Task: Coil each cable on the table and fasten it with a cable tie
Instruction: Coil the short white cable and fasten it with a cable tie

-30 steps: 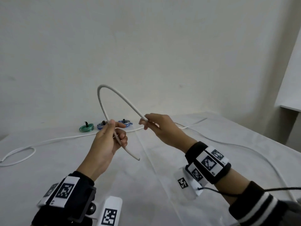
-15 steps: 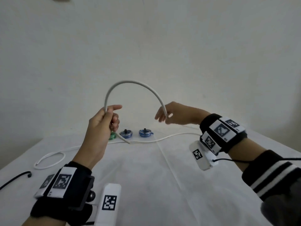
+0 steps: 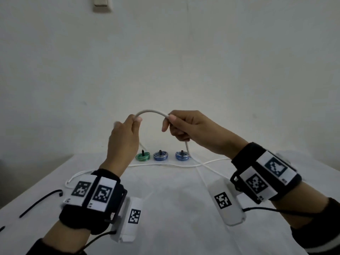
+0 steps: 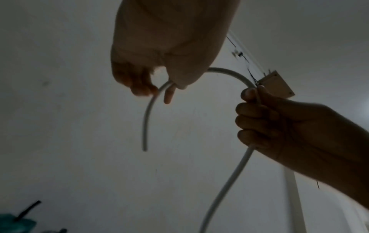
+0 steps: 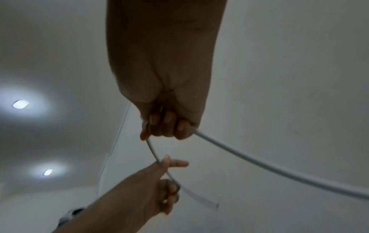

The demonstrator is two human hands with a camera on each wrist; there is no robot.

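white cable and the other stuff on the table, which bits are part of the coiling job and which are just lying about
In the job:
thick white round cable, arched between both hands
left hand
right hand
green wire-tie spool
two blue wire-tie spools

Lying about:
thin black cord, left table edge
pale wall switch plate

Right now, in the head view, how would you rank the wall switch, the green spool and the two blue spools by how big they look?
1. Wall switch, cropped by the frame.
2. Green spool, left blue spool and right blue spool: they look alike, so unranked.
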